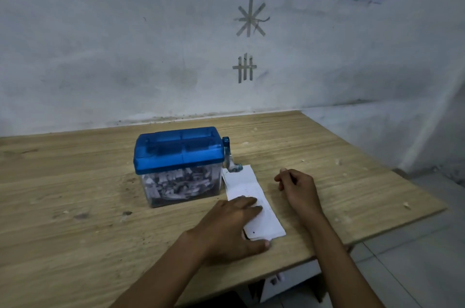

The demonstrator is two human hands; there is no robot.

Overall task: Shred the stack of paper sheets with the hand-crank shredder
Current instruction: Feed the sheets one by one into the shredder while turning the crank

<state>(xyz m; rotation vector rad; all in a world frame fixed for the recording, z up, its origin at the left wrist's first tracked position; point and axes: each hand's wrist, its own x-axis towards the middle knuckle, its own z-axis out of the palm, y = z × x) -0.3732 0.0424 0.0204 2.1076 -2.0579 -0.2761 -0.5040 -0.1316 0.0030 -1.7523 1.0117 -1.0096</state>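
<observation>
A hand-crank shredder with a blue lid and a clear bin full of paper shreds stands on the wooden table. Its crank handle hangs down on the right side. A stack of white paper sheets lies just right of the shredder, its far end near the crank. My left hand holds the stack's near end, fingers laid across the top and thumb curled round the near edge, where the corner looks slightly lifted. My right hand rests on the table to the right of the stack, fingers loosely curled, holding nothing.
The wooden table meets a grey wall at the back. Its right edge runs diagonally, with tiled floor beyond. Small paper scraps lie scattered on the right part of the table. A white drawer unit sits under the front edge.
</observation>
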